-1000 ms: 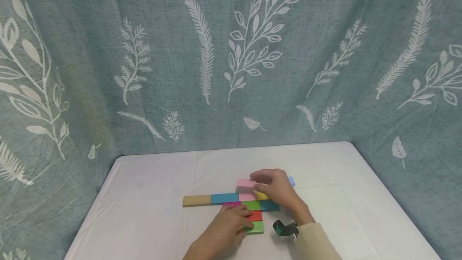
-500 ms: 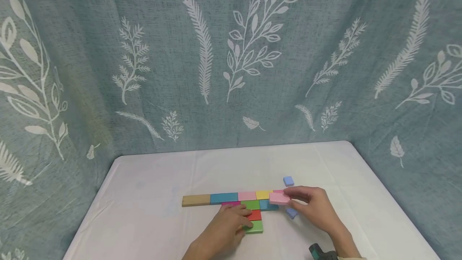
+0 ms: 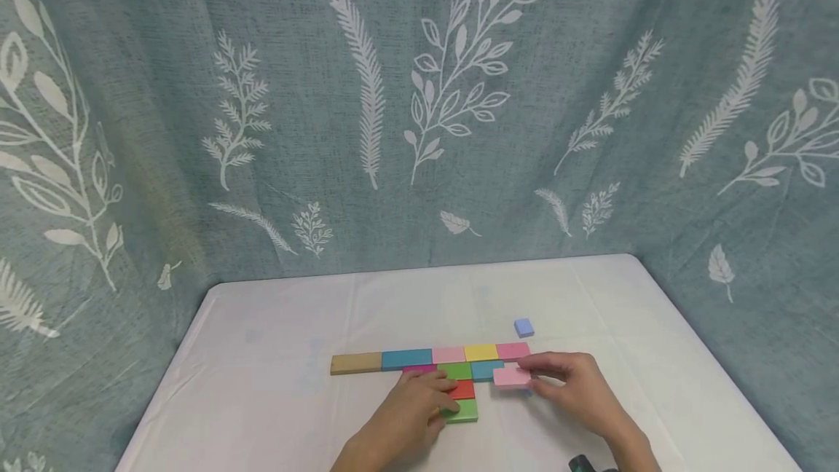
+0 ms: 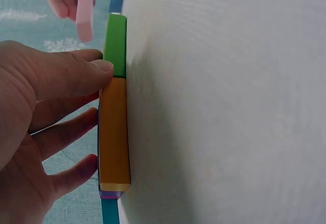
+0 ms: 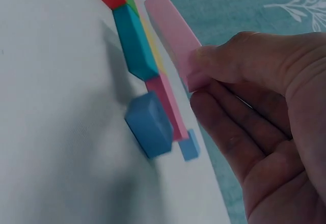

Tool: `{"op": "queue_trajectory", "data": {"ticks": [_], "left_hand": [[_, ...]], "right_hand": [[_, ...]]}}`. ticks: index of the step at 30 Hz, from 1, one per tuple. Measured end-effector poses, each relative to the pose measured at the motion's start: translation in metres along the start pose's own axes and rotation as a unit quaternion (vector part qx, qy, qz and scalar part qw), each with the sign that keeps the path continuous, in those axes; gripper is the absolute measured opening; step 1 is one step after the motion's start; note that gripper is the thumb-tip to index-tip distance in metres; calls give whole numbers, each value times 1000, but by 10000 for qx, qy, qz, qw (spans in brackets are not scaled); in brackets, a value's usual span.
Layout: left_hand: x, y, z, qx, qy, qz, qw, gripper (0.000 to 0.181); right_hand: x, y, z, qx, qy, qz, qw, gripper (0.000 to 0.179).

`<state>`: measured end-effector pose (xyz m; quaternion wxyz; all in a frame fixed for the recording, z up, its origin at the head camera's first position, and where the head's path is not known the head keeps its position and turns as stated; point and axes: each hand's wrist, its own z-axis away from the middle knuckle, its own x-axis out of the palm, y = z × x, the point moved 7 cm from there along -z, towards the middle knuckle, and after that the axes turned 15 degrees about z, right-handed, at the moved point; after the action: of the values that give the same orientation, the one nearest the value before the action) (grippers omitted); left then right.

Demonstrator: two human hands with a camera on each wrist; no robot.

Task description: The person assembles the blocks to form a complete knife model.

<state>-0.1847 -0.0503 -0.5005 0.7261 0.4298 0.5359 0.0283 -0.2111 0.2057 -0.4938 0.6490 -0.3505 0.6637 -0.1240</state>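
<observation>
My right hand point(image 3: 580, 388) pinches a light pink block point(image 3: 511, 378) at one end between thumb and fingers. In the right wrist view this block hangs above the row, close over a teal block point(image 5: 135, 43) and a small blue block point(image 5: 149, 124). My left hand point(image 3: 406, 417) rests on the near blocks, fingers spread. Its thumb, in the left wrist view, touches the side where a green block point(image 4: 115, 46) meets an orange block point(image 4: 115, 132). A red block point(image 3: 464, 389) and a magenta block point(image 3: 419, 370) are partly covered by the left fingers.
Behind runs a straight row: a tan block point(image 3: 356, 363), a blue block point(image 3: 406, 360), a pink block point(image 3: 448, 355), a yellow block point(image 3: 481, 352) and a deeper pink block point(image 3: 513, 351). A blue cube point(image 3: 524, 327) lies beyond it on the white table point(image 3: 262, 399). A patterned curtain point(image 3: 419, 224) surrounds the table.
The right hand has carried the light pink block rightward from behind the row, then lowered it toward the near side, uncovering the row's deeper pink block. The left hand has stayed in place.
</observation>
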Motion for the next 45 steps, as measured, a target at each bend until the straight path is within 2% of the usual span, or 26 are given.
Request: {"op": "queue_trajectory", "data": {"ticks": [10, 17, 22, 30, 38, 45], "left_hand": [[0, 2, 0, 181, 83, -111, 9997, 28], [0, 1, 2, 279, 186, -132, 9994, 27], [1, 2, 1, 226, 145, -92, 9996, 27], [3, 0, 1, 156, 123, -59, 9998, 27], [3, 0, 1, 172, 148, -81, 9997, 27], [3, 1, 1, 200, 173, -123, 9996, 27]], "right_hand": [[21, -10, -8, -122, -413, 259, 9987, 32], [27, -18, -10, -433, -285, 781, 9956, 31], [29, -21, -11, -566, -210, 1085, 9923, 31], [30, -26, -15, -650, -361, 1412, 9872, 33], [32, -25, -19, -681, -581, 1500, 9846, 33], [34, -26, -20, -810, -547, 1536, 9833, 32]]}}
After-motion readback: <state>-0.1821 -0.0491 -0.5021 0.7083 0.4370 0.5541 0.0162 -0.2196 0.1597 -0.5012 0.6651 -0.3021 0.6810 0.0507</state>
